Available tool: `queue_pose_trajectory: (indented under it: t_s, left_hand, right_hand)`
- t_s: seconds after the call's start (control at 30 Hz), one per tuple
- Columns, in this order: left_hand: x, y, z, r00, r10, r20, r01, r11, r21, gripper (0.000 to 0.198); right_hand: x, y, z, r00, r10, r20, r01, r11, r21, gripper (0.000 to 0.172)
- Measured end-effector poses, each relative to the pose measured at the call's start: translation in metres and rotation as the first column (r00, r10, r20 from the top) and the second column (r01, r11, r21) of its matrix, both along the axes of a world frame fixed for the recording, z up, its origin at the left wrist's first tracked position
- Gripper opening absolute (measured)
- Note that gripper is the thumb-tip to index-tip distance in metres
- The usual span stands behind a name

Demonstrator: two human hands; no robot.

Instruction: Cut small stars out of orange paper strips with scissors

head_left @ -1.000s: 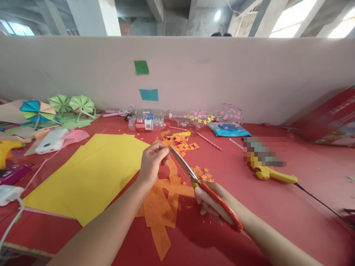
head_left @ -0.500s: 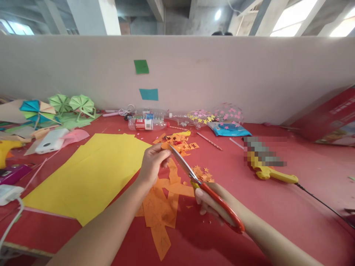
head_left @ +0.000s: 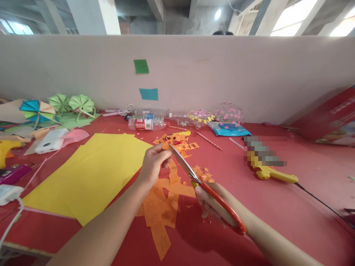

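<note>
My left hand (head_left: 155, 162) pinches a small piece of orange paper (head_left: 165, 146) above the table. Red-handled scissors (head_left: 219, 199) are gripped in my right hand (head_left: 210, 207), their blades nearly together and pointing up-left, tips at the paper by my left fingertips. Below the hands lie overlapping orange paper scraps (head_left: 159, 207) with faint drawn lines. Small cut orange stars (head_left: 203, 173) are heaped just beyond the scissors' pivot. Farther back sit orange strips with star-shaped holes (head_left: 177, 139).
Yellow sheets (head_left: 97, 170) spread at left. Plastic bottles (head_left: 149, 124), star-dotted clear balls (head_left: 229, 112) and a blue packet (head_left: 231, 129) line the partition. A yellow glue gun (head_left: 271, 174) with a cord lies right. Folded paper umbrellas (head_left: 81, 104) stand back left.
The scissors' red handle and my right hand have shifted very slightly. My left hand stays almost in place with its orange piece.
</note>
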State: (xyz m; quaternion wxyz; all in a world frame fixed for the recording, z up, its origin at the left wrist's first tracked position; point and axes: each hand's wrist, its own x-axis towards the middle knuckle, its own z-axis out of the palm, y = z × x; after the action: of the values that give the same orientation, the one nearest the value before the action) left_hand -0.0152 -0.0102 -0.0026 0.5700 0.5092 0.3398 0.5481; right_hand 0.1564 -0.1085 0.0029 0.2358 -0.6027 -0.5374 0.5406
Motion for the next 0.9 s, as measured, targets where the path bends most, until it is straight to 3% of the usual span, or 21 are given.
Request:
queue_pose_trajectory:
  t_s: [0.67, 0.9]
  left_hand:
    - [-0.0018, 0.0027, -0.0014, 0.999, 0.003, 0.044, -0.002, 1.000, -0.024, 0.019]
    - [-0.0014, 0.0039, -0.0018, 0.998, 0.058, 0.022, -0.059, 0.998, 0.023, 0.020]
  right_hand:
    - [0.0037, 0.0026, -0.0017, 0.999, 0.034, 0.039, -0.036, 0.998, 0.044, 0.055]
    - [0.0039, 0.0034, -0.0021, 1.000, -0.005, 0.020, 0.004, 1.000, 0.031, 0.054]
